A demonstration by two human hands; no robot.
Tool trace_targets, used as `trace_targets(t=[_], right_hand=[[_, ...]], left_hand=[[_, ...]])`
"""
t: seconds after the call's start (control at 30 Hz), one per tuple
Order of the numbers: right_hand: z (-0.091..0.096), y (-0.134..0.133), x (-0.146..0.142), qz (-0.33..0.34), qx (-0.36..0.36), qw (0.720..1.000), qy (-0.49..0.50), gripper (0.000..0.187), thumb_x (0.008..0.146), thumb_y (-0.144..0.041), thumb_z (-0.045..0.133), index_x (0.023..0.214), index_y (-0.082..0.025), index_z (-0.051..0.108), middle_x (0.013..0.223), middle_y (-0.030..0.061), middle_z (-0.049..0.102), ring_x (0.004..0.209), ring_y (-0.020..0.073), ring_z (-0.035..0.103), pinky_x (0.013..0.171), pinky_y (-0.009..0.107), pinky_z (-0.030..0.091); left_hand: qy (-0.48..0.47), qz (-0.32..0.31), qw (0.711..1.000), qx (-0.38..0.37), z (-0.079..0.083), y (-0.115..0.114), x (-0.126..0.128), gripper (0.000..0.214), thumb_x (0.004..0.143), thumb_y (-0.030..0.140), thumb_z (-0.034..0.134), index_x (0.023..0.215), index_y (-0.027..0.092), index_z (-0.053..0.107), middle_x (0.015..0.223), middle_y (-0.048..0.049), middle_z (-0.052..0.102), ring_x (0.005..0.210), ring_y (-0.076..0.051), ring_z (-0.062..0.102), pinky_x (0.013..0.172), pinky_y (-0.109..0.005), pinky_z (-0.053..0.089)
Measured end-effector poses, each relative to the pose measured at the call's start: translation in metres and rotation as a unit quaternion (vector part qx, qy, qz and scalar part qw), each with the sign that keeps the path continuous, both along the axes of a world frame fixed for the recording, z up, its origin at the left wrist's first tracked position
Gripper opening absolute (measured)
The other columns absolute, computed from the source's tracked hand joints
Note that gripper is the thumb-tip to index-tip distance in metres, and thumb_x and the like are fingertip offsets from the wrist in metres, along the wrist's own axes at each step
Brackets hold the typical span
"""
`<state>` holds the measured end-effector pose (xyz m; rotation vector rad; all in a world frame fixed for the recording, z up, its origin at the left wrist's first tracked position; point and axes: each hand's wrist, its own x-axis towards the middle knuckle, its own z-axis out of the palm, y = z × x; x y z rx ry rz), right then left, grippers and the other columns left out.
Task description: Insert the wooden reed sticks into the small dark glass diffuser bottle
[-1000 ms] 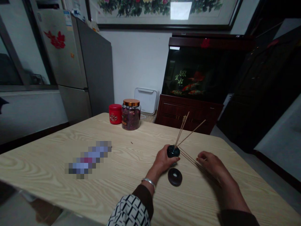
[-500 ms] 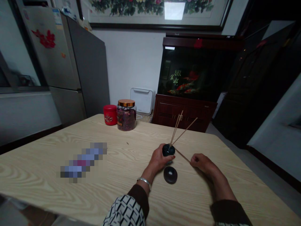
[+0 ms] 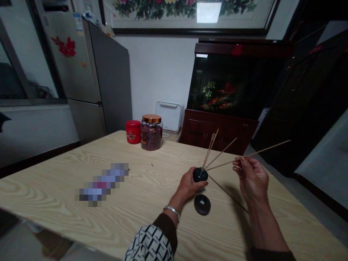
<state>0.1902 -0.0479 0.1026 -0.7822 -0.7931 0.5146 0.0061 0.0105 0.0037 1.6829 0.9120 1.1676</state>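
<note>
The left grip (image 3: 187, 188) is clamped around a dark round holder (image 3: 200, 175) set with thin wooden sticks (image 3: 211, 152). The right grip (image 3: 251, 177), to the holder's right above the worktop (image 3: 40, 192), pinches one long stick (image 3: 268, 149) between its fingertips. A dark ring-shaped base (image 3: 202, 204) lies just below the left grip; a glass jar (image 3: 151, 136) of dried flowers and a red tin (image 3: 133, 132) stand well beyond it.

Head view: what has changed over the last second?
The right hand has lifted off the table and now pinches a thin wooden stick up and out to the right. The left hand still grips the dark round holder; the dark ring and glass jar stayed put.
</note>
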Motion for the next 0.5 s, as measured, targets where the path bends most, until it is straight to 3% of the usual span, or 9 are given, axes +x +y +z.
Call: trace_targets(t=[0.3, 0.4, 0.5], right_hand=[[-0.007, 0.014, -0.026, -0.037, 0.002, 0.99, -0.137, 0.025, 0.078, -0.036, 0.076, 0.086, -0.017, 0.062, 0.082, 0.0024, 0.067, 0.069, 0.0139, 0.066, 0.058, 0.026, 0.057], [-0.014, 0.021, -0.034, -0.015, -0.038, 0.982, -0.183, 0.027, 0.079, -0.04, 0.074, 0.088, -0.018, 0.061, 0.08, 0.0017, 0.066, 0.069, 0.015, 0.064, 0.058, 0.027, 0.055], [-0.021, 0.026, -0.038, 0.01, -0.11, 0.956, -0.27, 0.03, 0.08, -0.047, 0.07, 0.087, -0.018, 0.062, 0.077, 0.0017, 0.064, 0.066, 0.015, 0.061, 0.053, 0.025, 0.049]], left_hand=[[0.008, 0.005, 1.0, 0.007, 0.0, 0.0, 0.0, 0.058, 0.064, 0.036, 0.083, 0.114, 0.018, 0.061, 0.101, -0.007, 0.068, 0.091, -0.022, 0.063, 0.08, -0.032, 0.05], [0.012, 0.003, 1.0, 0.007, 0.0, 0.0, 0.0, 0.057, 0.065, 0.036, 0.083, 0.115, 0.018, 0.061, 0.101, -0.0066, 0.068, 0.091, -0.022, 0.063, 0.081, -0.032, 0.05], [0.016, 0.005, 1.0, 0.009, 0.001, 0.001, 0.0, 0.057, 0.065, 0.035, 0.082, 0.115, 0.018, 0.061, 0.1, -0.0062, 0.068, 0.091, -0.022, 0.063, 0.081, -0.033, 0.05]])
